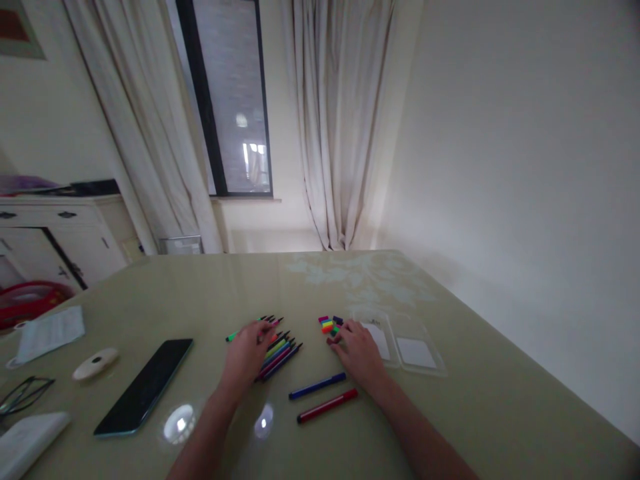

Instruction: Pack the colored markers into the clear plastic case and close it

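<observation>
My left hand is closed in a pinch over a row of uncapped felt-tip markers, whose dark tips point away to the upper right. A bit of orange-red shows at its fingertips, seemingly a marker; the fingers hide most of it. My right hand rests on the table with its fingers curled around small coloured marker caps, a dark red one at the fingertips. Between my forearms lie a blue marker and a red marker, side by side and slightly apart.
A clear open plastic case lies right of my right hand. Toward the left are a black phone, a white oval object, a face mask and glasses. A white wall runs along the table's right edge.
</observation>
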Available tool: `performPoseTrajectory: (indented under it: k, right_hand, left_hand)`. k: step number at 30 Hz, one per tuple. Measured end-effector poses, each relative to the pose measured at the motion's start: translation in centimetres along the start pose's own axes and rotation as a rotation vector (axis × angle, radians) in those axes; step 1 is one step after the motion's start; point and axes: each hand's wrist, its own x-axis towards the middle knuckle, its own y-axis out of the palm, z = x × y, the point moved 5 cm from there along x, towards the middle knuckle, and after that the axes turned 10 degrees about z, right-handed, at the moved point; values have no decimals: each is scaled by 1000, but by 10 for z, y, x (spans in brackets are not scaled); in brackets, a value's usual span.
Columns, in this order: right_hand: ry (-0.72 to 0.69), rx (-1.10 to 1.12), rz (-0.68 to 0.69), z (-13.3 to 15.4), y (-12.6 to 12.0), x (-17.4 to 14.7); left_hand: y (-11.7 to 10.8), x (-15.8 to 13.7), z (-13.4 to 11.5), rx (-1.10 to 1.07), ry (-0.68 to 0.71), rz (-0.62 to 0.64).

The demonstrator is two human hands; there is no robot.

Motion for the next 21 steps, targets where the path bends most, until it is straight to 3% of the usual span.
performPoseTrajectory:
  k: [3, 8, 17, 21]
  right_hand:
    - [7, 4, 16, 0, 1, 0]
    - [-1, 68, 24, 3, -3, 0]
    - [-32, 214, -65, 5, -7, -1]
    - [-20, 322, -47, 6, -9, -1]
  left_hand:
    - [-15, 3, 32, 232, -166, -113]
    - [-12, 3, 50, 327, -286, -20]
    - [-11, 4, 54, 256, -267, -1]
    - [-8, 5, 42, 141, -211, -91]
